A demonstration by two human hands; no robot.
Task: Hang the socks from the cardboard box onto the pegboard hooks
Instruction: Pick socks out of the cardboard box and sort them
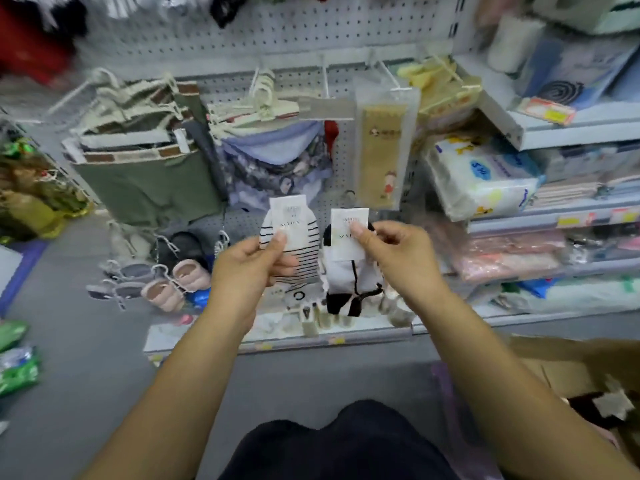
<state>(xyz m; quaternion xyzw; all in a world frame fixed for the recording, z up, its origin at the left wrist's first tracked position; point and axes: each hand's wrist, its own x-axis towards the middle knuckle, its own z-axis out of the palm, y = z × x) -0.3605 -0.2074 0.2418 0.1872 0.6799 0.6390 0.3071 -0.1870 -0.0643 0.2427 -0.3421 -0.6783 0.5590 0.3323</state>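
Note:
My left hand (254,263) pinches a white sock pair with thin black stripes (304,247) by its paper label. My right hand (394,251) pinches a white and black sock pair (349,282), thumb on its white label. Both pairs hang side by side in front of the grey pegboard (277,32). Bare white hooks (325,76) stick out of the pegboard above them. The open cardboard box (568,368) sits at the lower right, with dark items inside.
Green shorts (145,181) and floral garments (273,168) hang from hooks on the left. A clear sock packet (381,150) hangs at centre. Slippers (180,282) hang low. Shelves at the right hold a tissue pack (485,174). Small items fill the low shelf.

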